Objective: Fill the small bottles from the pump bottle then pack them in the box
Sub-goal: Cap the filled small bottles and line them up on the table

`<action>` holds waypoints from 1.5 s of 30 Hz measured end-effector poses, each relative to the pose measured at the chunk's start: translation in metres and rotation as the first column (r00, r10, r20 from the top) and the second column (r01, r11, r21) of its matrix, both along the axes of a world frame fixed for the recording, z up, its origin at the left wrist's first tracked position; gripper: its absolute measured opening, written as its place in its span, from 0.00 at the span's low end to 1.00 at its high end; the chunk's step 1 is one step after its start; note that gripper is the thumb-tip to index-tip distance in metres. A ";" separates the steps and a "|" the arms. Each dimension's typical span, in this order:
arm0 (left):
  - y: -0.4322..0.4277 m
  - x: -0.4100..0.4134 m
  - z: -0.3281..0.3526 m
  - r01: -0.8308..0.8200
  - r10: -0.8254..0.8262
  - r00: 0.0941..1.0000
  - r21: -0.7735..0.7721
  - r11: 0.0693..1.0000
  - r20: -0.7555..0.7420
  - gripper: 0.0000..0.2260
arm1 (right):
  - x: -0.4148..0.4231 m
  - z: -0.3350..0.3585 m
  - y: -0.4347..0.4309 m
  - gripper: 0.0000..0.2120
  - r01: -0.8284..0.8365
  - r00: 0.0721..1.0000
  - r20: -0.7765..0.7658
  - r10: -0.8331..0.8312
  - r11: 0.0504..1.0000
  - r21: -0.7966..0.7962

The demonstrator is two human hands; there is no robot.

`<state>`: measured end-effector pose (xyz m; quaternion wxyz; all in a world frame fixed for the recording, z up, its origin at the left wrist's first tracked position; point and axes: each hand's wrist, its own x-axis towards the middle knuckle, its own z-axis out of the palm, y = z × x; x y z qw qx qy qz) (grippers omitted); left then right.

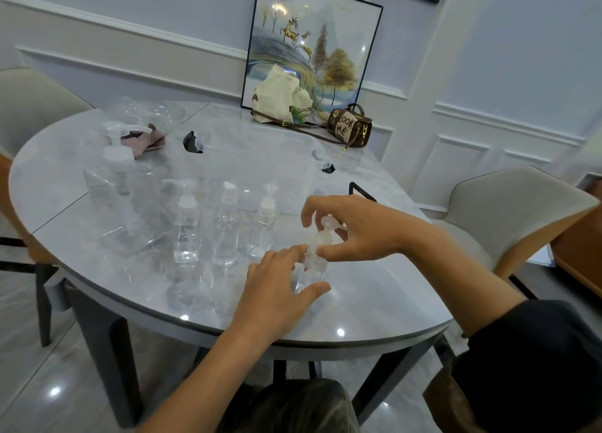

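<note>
A small clear bottle [312, 271] stands on the grey table [374, 309] near its front edge. My left hand [277, 289] wraps around its lower body. My right hand [351, 227] pinches the white pump cap [325, 234] at its neck from above. Three more small clear bottles with white pumps [224, 227] stand in a row just left of it. The large clear pump bottle [122, 201] is further left. A clear plastic box [260, 165] with black latches lies behind the row.
A cream tote bag [283, 99], a brown handbag [350, 128] and a framed picture [312, 48] lean at the table's back edge. A pink cloth [146, 138] and clear packaging sit at the back left. A dark phone [361, 191] lies behind my right hand. Chairs flank the table.
</note>
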<state>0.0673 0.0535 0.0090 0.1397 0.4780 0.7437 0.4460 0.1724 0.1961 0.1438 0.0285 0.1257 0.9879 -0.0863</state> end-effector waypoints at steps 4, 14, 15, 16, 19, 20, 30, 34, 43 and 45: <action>0.000 0.000 0.001 -0.001 0.001 1.000 -0.004 1.000 -0.010 0.29 | -0.003 -0.004 0.005 0.10 0.007 0.999 -0.033 -0.005 0.999 0.045; 0.001 -0.002 -0.003 -0.004 0.004 1.000 -0.001 1.000 -0.001 0.30 | 0.005 -0.023 0.015 0.11 -0.001 0.983 -0.182 -0.032 0.984 -0.176; 0.001 -0.002 -0.003 -0.002 0.002 1.000 0.001 1.000 -0.003 0.30 | 0.007 -0.025 0.016 0.08 -0.019 0.976 -0.215 -0.024 0.980 -0.198; 0.002 -0.001 -0.003 -0.002 0.002 1.000 0.003 1.000 -0.010 0.30 | 0.008 -0.028 0.017 0.10 -0.017 0.965 -0.261 -0.037 0.979 -0.202; 0.003 -0.002 -0.004 -0.001 0.001 0.999 0.005 1.000 -0.037 0.27 | 0.003 -0.037 0.015 0.26 0.058 0.924 -0.367 -0.110 0.987 -0.150; 0.003 -0.002 -0.005 -0.003 0.003 0.999 0.002 1.000 -0.037 0.27 | 0.001 -0.041 0.013 0.28 0.070 0.909 -0.398 -0.122 0.987 -0.142; 0.005 -0.004 -0.010 0.001 0.000 0.999 0.039 0.999 -0.036 0.29 | 0.008 -0.054 0.003 0.11 0.015 0.900 -0.425 -0.098 0.981 -0.194; 0.005 -0.002 -0.009 0.001 0.001 0.999 0.034 0.999 -0.048 0.29 | 0.002 -0.057 0.003 0.15 0.021 0.876 -0.471 -0.106 0.983 -0.183; 0.007 -0.005 -0.014 -0.013 0.014 0.999 0.006 1.000 -0.039 0.28 | 0.001 -0.060 0.003 0.31 0.190 0.876 -0.447 -0.184 0.981 -0.031; 0.006 -0.004 -0.013 -0.006 0.007 0.999 0.020 1.000 -0.046 0.27 | 0.004 -0.062 0.004 0.26 0.166 0.874 -0.448 -0.186 0.983 -0.084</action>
